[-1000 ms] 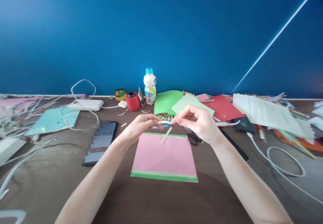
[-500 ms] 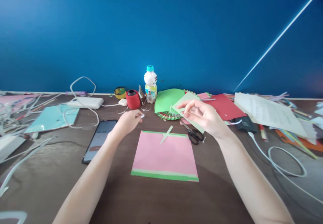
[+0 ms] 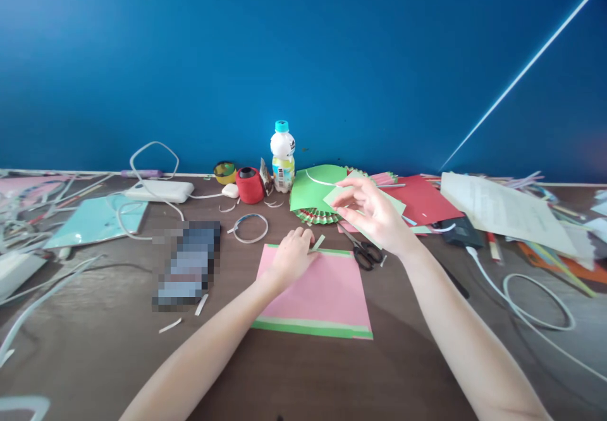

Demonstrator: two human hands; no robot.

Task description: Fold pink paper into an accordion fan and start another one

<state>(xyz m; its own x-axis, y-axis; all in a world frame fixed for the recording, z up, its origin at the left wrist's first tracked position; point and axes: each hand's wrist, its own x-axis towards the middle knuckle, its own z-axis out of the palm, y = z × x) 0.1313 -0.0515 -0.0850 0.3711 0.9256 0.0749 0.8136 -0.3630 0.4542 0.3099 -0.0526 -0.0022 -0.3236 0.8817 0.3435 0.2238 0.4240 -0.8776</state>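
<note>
A pink sheet of paper [image 3: 327, 294] with green bands along its top and bottom edges lies flat on the table. My left hand [image 3: 293, 255] rests over its upper left part, fingers curled around one end of a pale green strip [image 3: 320, 242]. My right hand [image 3: 372, 212] is raised beyond the sheet's upper right corner. A thin, curling white strip [image 3: 318, 181] runs out leftward from its pinched fingertips. Partly hidden behind that hand is a pale green sheet [image 3: 391, 205]. Black-handled scissors [image 3: 368, 255] lie just below the right hand.
Behind stand a bottle [image 3: 282, 162], a red roll [image 3: 250, 186] and a green sheet [image 3: 315, 190] over pleated paper. A clear ring [image 3: 250, 228] and phone [image 3: 187, 263] lie left, near white scraps [image 3: 202, 305]. Rightward are red paper [image 3: 427, 196], a printed sheet [image 3: 507, 209] and cables [image 3: 516, 310].
My left hand has moved right and down from beside the red roll onto the pink sheet, uncovering the clear ring. My right hand has shifted slightly right, still pinching the white strip.
</note>
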